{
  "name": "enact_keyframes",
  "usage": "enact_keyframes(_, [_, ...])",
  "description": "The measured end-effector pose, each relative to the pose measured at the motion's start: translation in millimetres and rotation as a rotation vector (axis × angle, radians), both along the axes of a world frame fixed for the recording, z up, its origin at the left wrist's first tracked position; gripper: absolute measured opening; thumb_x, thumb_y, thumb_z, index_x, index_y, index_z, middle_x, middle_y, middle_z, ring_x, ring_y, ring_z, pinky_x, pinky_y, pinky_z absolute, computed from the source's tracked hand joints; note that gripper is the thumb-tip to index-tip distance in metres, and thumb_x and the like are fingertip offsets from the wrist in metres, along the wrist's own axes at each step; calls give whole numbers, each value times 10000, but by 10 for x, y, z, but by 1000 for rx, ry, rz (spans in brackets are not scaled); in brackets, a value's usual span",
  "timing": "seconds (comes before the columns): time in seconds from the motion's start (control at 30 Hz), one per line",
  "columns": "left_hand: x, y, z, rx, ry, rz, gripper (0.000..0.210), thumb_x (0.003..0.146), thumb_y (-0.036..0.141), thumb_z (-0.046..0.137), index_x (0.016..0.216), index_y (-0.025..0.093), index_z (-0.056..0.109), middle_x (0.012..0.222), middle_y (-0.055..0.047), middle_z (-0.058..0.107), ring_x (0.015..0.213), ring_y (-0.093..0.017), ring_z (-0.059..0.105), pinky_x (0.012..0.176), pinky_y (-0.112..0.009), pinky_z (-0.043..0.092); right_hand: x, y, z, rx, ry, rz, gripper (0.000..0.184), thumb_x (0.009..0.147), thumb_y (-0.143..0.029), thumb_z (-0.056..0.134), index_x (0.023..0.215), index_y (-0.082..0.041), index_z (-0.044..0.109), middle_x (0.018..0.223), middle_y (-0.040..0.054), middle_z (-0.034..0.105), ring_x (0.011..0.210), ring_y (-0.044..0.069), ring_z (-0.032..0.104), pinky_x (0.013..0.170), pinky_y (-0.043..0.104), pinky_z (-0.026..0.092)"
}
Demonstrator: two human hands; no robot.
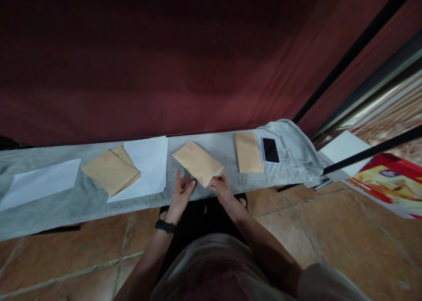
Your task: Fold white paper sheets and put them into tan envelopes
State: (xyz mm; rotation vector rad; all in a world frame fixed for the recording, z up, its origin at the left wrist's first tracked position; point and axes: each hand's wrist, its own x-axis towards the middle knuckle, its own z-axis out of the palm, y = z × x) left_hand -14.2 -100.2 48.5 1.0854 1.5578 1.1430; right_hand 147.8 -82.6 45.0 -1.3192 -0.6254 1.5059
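A brown paper envelope lies slantwise in front of me, with a faint red print near its far left corner. My right hand pinches its near right end, where a bit of white shows at the edge. Just left of the envelope's near edge is my left hand, fingers apart and holding nothing; a dark band is on that wrist. Further left, several brown envelopes overlap on a stack of white paper. To the right stands a neat pile of brown envelopes.
A phone lies right of the envelope pile. More white paper is at the far left. Grey cloth covers the narrow table, bunched at its right end. A dark red curtain hangs behind. A red and yellow box is at right.
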Motion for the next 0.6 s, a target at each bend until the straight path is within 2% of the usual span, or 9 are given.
enact_keyframes(0.07, [141, -9, -19, -155, -319, -2, 838, 816, 425, 770, 1524, 218, 373, 1165, -117, 711, 1018, -235, 717, 897, -393, 597, -50, -1, 2, 9, 0, 10, 310, 677, -311, 635, 966, -203, 664, 915, 54, 768, 820, 214, 711, 674, 277, 568])
enact_keyframes(0.17, [313, 4, -1, -217, -509, -14, 612, 773, 347, 804, 1314, 190, 564, 1057, -83, 734, 851, -195, 728, 794, -356, 620, -108, -5, -24, 35, 9, -1, 330, 657, -328, 625, 959, -199, 664, 902, 44, 764, 789, 208, 700, 656, 273, 551])
enact_keyframes(0.23, [386, 24, 9, -209, -523, 16, 492, 747, 282, 809, 1187, 179, 616, 1024, -68, 735, 814, -179, 718, 743, -330, 621, -133, -8, -62, 53, 7, -20, 328, 643, -335, 615, 932, -188, 660, 877, 41, 757, 765, 202, 691, 638, 265, 535])
enact_keyframes(0.37, [429, 59, -8, -241, -535, 57, 387, 713, 220, 808, 1061, 165, 648, 964, -51, 739, 769, -168, 708, 684, -303, 613, -139, -13, -136, 52, -40, -26, 308, 647, -340, 600, 906, -180, 650, 859, 44, 754, 757, 198, 685, 626, 257, 528])
enact_keyframes(0.6, [270, 118, -48, -312, -485, 47, 290, 660, 202, 833, 908, 153, 691, 817, -17, 730, 661, -131, 671, 627, -256, 571, -30, 21, -140, -15, -54, -42, 288, 727, -336, 597, 980, -201, 618, 923, 32, 744, 777, 201, 710, 629, 282, 581])
